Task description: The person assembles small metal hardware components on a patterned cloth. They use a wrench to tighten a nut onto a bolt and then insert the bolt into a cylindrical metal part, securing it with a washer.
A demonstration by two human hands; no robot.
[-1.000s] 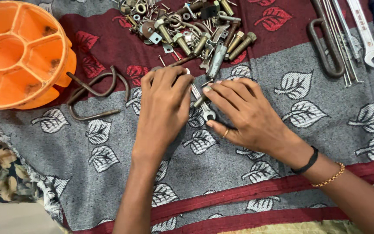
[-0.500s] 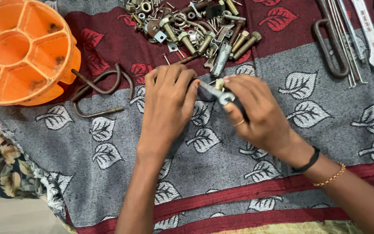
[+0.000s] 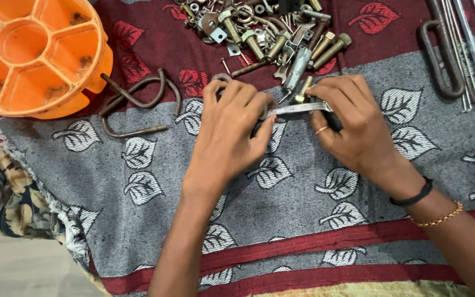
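The left hand (image 3: 232, 129) lies knuckles up on the grey leaf-patterned cloth (image 3: 155, 220), its fingers curled and pinched on one end of a small flat steel spanner (image 3: 298, 108); whether something else sits under those fingers I cannot tell. The right hand (image 3: 353, 126) meets it from the other side, thumb and forefinger pinching the opposite end of the same spanner, so the tool spans the gap between the two hands, roughly level and just above the cloth. A short brass-coloured bolt (image 3: 302, 88) pokes up right behind it, close to the right fingertips. By my judgement the step in hand is handling or fitting this spanner, with both hands steadying it; a next move would call for a firm grip at one end before the other lets go, and care not to knock the loose hardware just beyond. That hardware is a heap of bolts, nuts and washers (image 3: 265, 27) lying on the maroon band of the cloth, near the hands but apart from them. Left of the hands lie two rusty bent hooks (image 3: 133, 104), and further left an orange round sorting tray (image 3: 97, 66) with a centre well and wedge compartments; the compartments in view hold nothing but dark rusty stains. At the far right lie a long steel loop (image 3: 441, 60) and thin rods (image 3: 465, 49).
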